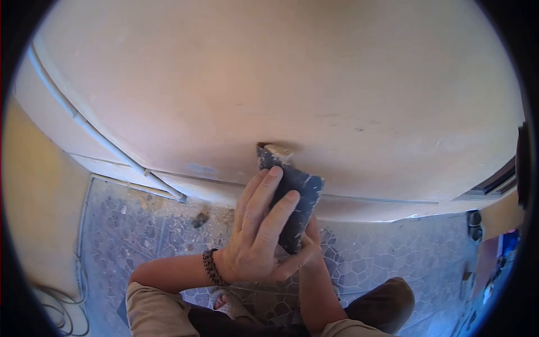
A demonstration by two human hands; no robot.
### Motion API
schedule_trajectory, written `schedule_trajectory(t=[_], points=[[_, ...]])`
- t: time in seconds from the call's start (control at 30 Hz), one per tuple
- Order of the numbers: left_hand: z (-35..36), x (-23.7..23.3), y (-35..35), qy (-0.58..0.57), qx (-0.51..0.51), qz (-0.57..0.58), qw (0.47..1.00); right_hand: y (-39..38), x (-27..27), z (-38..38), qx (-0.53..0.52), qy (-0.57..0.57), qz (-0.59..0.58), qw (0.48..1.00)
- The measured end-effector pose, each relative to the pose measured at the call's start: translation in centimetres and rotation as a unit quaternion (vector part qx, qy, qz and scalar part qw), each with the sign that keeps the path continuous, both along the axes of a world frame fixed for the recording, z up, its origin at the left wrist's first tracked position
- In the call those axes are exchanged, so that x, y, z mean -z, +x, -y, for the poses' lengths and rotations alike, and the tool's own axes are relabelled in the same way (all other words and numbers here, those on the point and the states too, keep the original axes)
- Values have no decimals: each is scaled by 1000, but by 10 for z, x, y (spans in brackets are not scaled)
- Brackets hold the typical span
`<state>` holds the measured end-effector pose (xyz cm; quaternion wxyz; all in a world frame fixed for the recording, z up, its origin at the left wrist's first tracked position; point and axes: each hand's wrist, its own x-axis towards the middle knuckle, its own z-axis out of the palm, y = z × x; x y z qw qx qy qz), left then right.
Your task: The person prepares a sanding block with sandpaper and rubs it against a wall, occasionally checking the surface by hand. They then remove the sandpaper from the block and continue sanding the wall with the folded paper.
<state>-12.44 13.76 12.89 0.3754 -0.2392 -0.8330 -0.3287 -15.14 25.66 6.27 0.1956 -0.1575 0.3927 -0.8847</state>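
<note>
A dark, worn flat piece (303,194) with pale scuffs is held up close to the wall (337,84). My left hand (255,230), with a brown braided bracelet (211,268) at the wrist, lies over its near face, fingers on the surface and thumb along the lower edge. Behind it is my right hand (311,238), mostly hidden, with part of it showing at the lower right edge. A light, rough-edged block (279,151) shows at the top of the dark piece, against the wall.
A pale pipe (106,143) runs down the wall at left. Debris and a dark lump (200,219) lie on the stone-patterned floor (387,253). Cables (62,309) coil at lower left. My knee (387,303) is at lower right, and dark round objects (475,226) stand at far right.
</note>
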Motion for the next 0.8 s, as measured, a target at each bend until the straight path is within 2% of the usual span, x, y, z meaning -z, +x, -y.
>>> schedule_trajectory(t=[0.07,0.1,0.27,0.3,0.4,0.43,0.5,0.57,0.6,0.67,0.7,0.8], points=[[-6,3,-5,10,4,15,1000,-7,1,-7,-9,23,-50,998],[-2,5,-4,26,18,29,999,-9,-8,-8,3,8,-38,999],[8,5,17,162,8,126,979,-33,-6,-14,-139,24,13,990],[5,-7,26,163,-106,177,965,-37,-3,-10,-158,45,8,986],[12,-33,22,287,-233,268,890,-41,-14,13,-168,95,29,981],[19,-41,21,281,-300,292,864,-38,-20,21,-165,113,48,979],[47,-43,25,274,-293,314,861,-32,-27,41,-155,105,25,982],[62,-49,30,374,-217,320,843,-24,-34,52,-154,91,27,983],[69,-53,33,393,-210,333,831,-21,-39,57,-159,77,33,984],[82,-73,39,286,-245,413,829,-16,-40,65,-146,110,39,982],[85,-69,38,260,-233,369,861,-14,-40,65,-163,90,38,982],[105,-69,29,287,-102,447,841,-15,-30,69,-161,34,38,986]])
